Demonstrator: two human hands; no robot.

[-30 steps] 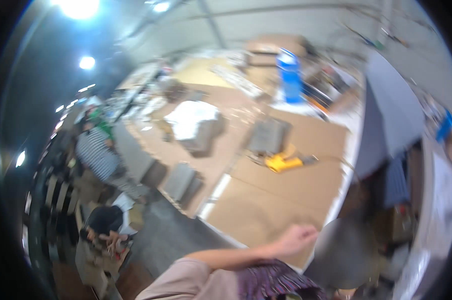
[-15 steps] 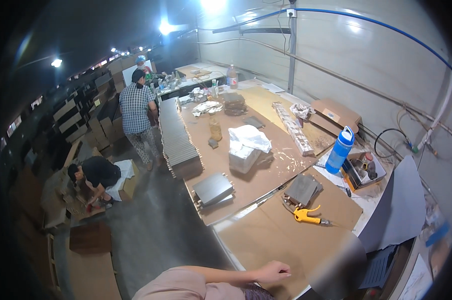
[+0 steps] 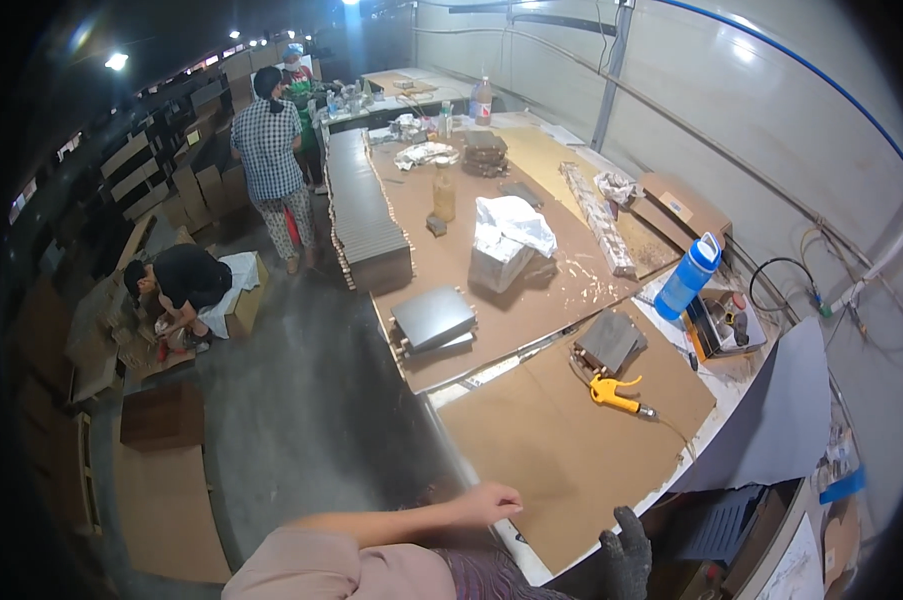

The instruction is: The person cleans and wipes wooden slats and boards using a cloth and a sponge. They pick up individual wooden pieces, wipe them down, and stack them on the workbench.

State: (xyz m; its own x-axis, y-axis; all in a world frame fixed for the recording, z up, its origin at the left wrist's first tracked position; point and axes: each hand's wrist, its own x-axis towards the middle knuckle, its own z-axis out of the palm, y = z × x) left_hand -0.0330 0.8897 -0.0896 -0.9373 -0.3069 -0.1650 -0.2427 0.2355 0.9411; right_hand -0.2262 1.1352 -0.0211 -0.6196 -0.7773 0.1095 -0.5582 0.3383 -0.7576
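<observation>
My bare left hand (image 3: 486,503) hovers by the near left edge of the brown board (image 3: 531,440) on the bench, its fingers curled in and nothing showing in them. My right hand (image 3: 626,550), in a dark grey glove, is at the board's near right corner, fingers raised and apart, holding nothing visible. On the board lies a yellow air blow gun (image 3: 613,394) with its hose. Against it rests a short stack of grey panels (image 3: 611,342). Farther left is another small stack of grey panels (image 3: 433,320) with wooden dowels at the edges.
A long row of upright panels (image 3: 366,210) lines the bench's left edge. A white cloth (image 3: 511,225) covers a block. At right stand a blue bottle (image 3: 686,280) and a box of small items (image 3: 726,325). One person (image 3: 268,150) stands at far left; another (image 3: 186,285) crouches.
A dark, blurred panel near the front right of the board has left the view. My gloved right hand now shows there. My left hand has shifted left and up in the picture.
</observation>
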